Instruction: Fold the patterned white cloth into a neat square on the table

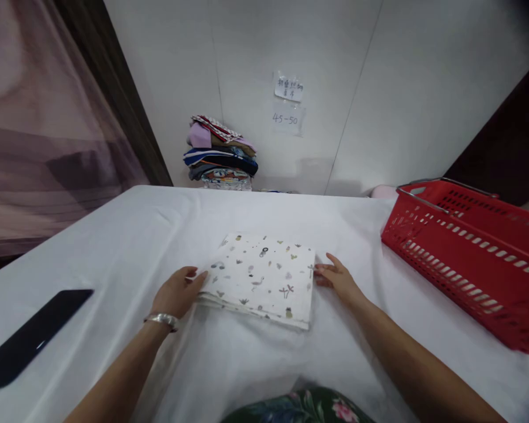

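Note:
A folded white cloth (pixel 258 279) with small printed plants, birds and rainbows lies flat in the middle of the table, its layers showing along the near edge. My left hand (pixel 178 291), with a silver bracelet at the wrist, pinches the cloth's left edge; some of its fingertips are hidden. At the opposite side, my right hand (pixel 337 279) touches the right edge with its fingertips, the thumb raised and apart from the fingers.
A red plastic basket (pixel 462 252) with metal handles stands at the right on the white-covered table (pixel 255 358). A dark flat panel (pixel 35 338) lies at the left. Beyond the far edge, a stack of folded fabrics (pixel 220 153) rises against the wall. A curtain (pixel 48 129) hangs at the left.

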Demonstrator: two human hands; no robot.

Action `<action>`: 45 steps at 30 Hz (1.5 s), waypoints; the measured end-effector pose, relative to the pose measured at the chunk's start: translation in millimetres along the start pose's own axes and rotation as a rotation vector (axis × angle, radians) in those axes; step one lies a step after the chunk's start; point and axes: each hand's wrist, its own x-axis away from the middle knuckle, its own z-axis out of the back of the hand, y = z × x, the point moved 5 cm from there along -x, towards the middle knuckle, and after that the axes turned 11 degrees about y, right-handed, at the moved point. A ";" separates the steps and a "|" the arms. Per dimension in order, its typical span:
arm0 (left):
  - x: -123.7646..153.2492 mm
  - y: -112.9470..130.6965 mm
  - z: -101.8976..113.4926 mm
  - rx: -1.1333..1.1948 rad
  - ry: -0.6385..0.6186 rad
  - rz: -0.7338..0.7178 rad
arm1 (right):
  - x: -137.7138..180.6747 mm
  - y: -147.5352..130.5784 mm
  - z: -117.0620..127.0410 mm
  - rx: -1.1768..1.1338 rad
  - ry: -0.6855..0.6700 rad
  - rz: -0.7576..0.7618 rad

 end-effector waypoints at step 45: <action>144.1 37.9 -44.5 1.549 -0.445 0.949 | 17.0 -41.1 -135.1 1.028 -0.373 0.896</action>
